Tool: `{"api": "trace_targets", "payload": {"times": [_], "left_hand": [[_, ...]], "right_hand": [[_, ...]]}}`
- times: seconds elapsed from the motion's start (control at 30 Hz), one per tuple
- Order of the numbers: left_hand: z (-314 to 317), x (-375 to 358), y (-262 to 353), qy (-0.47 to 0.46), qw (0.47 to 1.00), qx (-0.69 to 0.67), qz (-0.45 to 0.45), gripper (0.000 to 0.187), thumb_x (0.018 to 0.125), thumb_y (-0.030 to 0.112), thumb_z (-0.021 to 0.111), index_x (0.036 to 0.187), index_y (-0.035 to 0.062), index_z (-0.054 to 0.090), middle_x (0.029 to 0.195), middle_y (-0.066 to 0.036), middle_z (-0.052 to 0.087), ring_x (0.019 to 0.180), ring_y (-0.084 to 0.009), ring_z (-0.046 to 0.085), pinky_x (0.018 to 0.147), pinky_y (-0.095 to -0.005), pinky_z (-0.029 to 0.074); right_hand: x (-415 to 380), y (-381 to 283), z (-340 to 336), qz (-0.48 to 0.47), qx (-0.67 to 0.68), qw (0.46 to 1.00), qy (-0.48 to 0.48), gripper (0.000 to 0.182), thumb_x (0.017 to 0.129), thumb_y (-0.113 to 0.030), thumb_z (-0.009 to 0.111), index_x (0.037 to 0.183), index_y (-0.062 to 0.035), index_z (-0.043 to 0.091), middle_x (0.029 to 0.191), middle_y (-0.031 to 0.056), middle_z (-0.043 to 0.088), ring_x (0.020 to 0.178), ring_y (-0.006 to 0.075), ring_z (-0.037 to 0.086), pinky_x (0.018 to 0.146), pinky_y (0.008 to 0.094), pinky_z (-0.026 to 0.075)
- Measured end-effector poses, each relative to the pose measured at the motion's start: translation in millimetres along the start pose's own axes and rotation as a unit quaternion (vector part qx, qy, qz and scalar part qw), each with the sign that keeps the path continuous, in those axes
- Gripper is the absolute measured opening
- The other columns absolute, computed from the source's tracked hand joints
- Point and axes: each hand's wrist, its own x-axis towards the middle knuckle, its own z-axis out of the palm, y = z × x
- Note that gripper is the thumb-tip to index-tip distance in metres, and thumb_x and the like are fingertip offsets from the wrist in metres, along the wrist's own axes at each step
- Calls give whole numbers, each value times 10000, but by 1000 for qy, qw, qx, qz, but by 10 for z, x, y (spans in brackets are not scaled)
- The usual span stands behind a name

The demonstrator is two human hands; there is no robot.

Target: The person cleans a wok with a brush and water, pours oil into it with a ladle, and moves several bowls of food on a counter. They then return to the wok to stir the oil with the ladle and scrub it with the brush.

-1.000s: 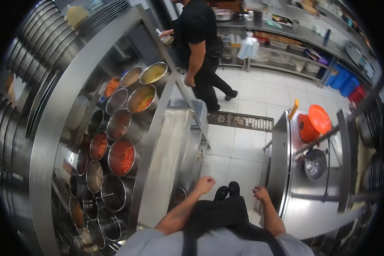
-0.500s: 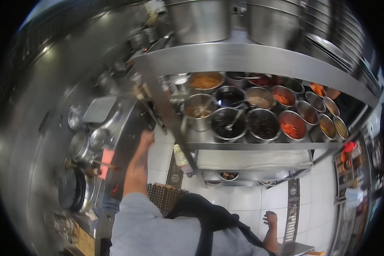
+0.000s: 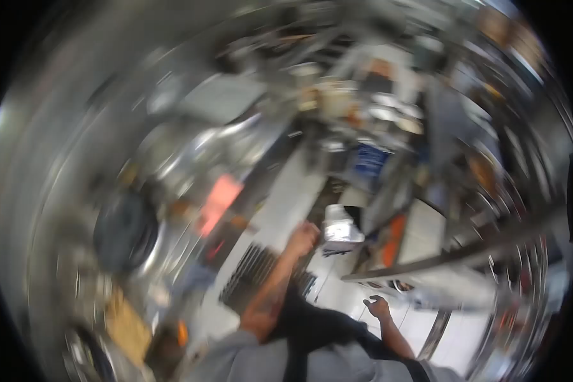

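Note:
My left hand (image 3: 304,239) is stretched forward over the floor, smeared by motion; its fingers look curled but I cannot make out how far. Just right of it is a shiny silver block-shaped thing (image 3: 342,232), perhaps foil-covered, with a thin gap between the two. My right hand (image 3: 379,307) hangs low on the right above the white floor tiles (image 3: 347,296). Its fingers are slightly bent and apart, and nothing shows in them. Most of the view is blurred.
On the left runs a metal counter with a dark round pan (image 3: 126,232), a pink-red flat thing (image 3: 220,202) and a yellowish board (image 3: 127,325). A dark perforated mat (image 3: 251,274) lies on the floor. The steel shelf unit's edge (image 3: 452,251) juts in at right.
The view has swung left, so the shelf of food bowls has slid to the right and blurred. My left hand now appears beside the silver block; my right hand stays low.

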Motion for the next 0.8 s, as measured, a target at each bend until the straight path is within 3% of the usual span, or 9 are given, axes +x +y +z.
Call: {"api": "trace_targets", "payload": {"times": [0.07,0.13,0.2,0.27,0.33,0.4,0.47,0.63,0.8], "left_hand": [[-570,-1015,-776,89,975,148,-138,572,780,440,800,1061,-35,650,991,-192,720,837,-308,682,762,-440,527],[-1252,-1794,-2196,204,925,-150,-284,412,848,402,733,1034,36,698,893,-138,715,737,-251,674,619,-431,525],[-1921,-2425,-2076,401,673,-474,-402,325,945,390,616,906,68,628,673,-42,608,505,-157,549,406,-282,403],[-2423,-2820,-2210,555,606,-461,-335,423,965,472,565,959,54,627,712,-57,651,552,-166,602,424,-271,407],[-2653,-2984,-1712,493,728,-378,-288,394,965,428,596,975,40,667,721,-53,674,566,-175,620,473,-279,441],[-2850,-2786,-1049,417,846,-173,-284,324,950,356,642,957,39,707,758,-85,696,627,-186,651,549,-309,489],[-3148,-2585,-629,521,817,155,-191,251,917,278,673,967,37,724,741,-117,698,618,-246,669,618,-373,528],[-4180,-2502,237,665,663,338,-68,216,884,142,691,1079,56,718,932,-152,712,821,-267,698,772,-359,541],[-4260,-2634,268,672,683,258,-127,223,885,200,700,1048,52,730,995,-164,692,840,-280,688,791,-370,535]], "right_hand": [[302,-166,154,20,40,994,-102,558,815,-413,751,1180,3,676,869,204,727,733,260,723,679,381,586],[276,-675,67,33,111,980,-159,454,857,-282,729,1211,-6,659,803,132,717,627,195,690,491,348,547],[438,-912,66,21,76,979,-190,388,875,-235,707,1182,-2,666,774,117,713,617,190,686,471,339,542],[604,-1267,135,-27,-5,973,-227,291,878,-217,698,1080,-8,706,754,111,706,609,177,681,503,331,547],[1095,-1447,318,-147,-108,930,-320,213,901,-248,645,933,-40,679,788,100,697,678,222,697,574,368,570],[1859,-1442,752,-574,-264,758,-163,256,908,-267,609,878,-19,659,833,143,703,772,300,705,683,405,571],[1637,-2541,899,-479,-220,841,-120,332,924,-320,589,943,3,665,936,160,714,874,361,687,762,433,549],[356,-5323,1056,-497,61,841,-205,279,927,-217,674,1140,-36,674,733,118,647,630,130,582,623,299,486],[-5,-6945,2046,-709,-84,693,-99,402,895,-346,667,1146,-35,624,1064,217,640,930,399,655,810,477,533]]}}
